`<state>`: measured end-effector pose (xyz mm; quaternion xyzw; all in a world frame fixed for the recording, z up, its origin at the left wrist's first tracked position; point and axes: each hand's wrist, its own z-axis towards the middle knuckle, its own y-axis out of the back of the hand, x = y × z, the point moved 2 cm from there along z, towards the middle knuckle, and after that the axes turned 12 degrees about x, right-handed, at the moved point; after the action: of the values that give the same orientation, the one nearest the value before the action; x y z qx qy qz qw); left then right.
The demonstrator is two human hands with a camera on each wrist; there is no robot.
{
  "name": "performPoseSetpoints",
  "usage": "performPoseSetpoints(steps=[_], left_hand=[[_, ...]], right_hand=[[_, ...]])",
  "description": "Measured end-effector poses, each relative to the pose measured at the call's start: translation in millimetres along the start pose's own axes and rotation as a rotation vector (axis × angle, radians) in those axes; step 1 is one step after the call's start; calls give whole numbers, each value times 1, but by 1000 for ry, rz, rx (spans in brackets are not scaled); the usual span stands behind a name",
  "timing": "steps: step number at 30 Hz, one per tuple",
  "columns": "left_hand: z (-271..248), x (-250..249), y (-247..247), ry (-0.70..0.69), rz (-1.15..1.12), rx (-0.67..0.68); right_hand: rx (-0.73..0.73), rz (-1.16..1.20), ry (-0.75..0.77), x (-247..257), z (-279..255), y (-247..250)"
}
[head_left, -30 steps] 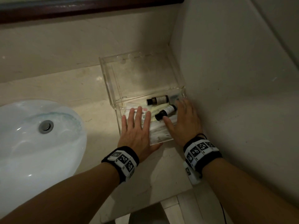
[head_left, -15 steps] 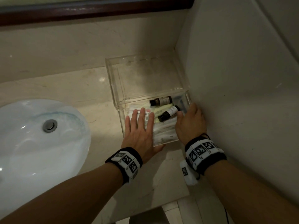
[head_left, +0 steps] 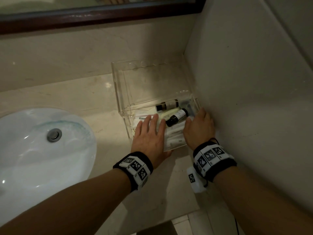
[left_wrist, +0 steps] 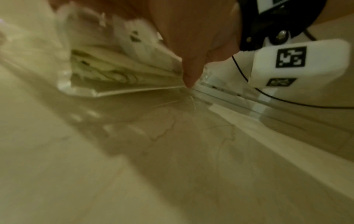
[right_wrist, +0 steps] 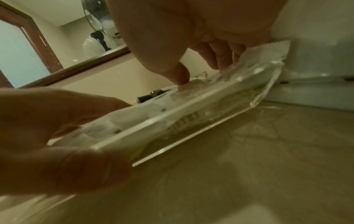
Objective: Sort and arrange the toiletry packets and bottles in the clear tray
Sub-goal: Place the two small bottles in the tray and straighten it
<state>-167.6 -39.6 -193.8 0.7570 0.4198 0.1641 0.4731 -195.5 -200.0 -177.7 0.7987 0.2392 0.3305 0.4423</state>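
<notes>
**Both hands working the front of the clear tray; two bottles lying loose on the packets**

I am viewing a marble tabletop (head_left: 71, 92) running into a wall corner, with a white basin (head_left: 33, 150) sitting at my left. The clear tray (head_left: 118, 92) is standing in that corner, its right side close against the wall (head_left: 245, 82).

The toiletry packets (head_left: 174, 138) are lying flat in the tray's near part, layered on one another; the right wrist view is showing one serrated packet end poking out toward the wall.

My left hand (head_left: 149, 138) is resting palm down on the left packets, fingers straight and spread, gripping nothing. My right hand (head_left: 199, 128) is sitting at the tray's right front corner, fingers bent down onto the packets, thumb pressing them too. I cannot tell whether this grip is actually holding a packet or only pressing.

Two small dark bottles are lying on their sides on the packets. The near bottle (head_left: 177, 117) is pointing its dark end toward me, its long axis running diagonally toward the far right. The far bottle (head_left: 166, 105) is lying nearly crosswise behind it.

I am judging the near bottle to be the next concern. It is lying between the two hands, just left of the right thumb, so the right hand is nearer.
</notes>
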Motion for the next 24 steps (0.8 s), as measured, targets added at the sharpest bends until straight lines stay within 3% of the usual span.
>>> performPoseSetpoints(steps=[7, 10, 14, 16, 19, 24], left_hand=[[-4, 7, 7, -32, -22, -7], [-10, 18, 15, -30, -163, -67], [-22, 46, 28, 175, -388, -234], [-24, 64, 28, 339, -472, -144], [-25, 86, 16, 514, -384, 129], [-20, 92, -4, 437, -478, 289]], right_hand=[[-13, 37, 13, -2, 1, -3], [-4, 16, 9, -4, 2, -1], [76, -53, -78, -7, 3, 4], [114, -94, -98, -8, 4, 7], [131, -158, -130, -8, 9, 10], [137, -219, -140, -8, 14, 14]])
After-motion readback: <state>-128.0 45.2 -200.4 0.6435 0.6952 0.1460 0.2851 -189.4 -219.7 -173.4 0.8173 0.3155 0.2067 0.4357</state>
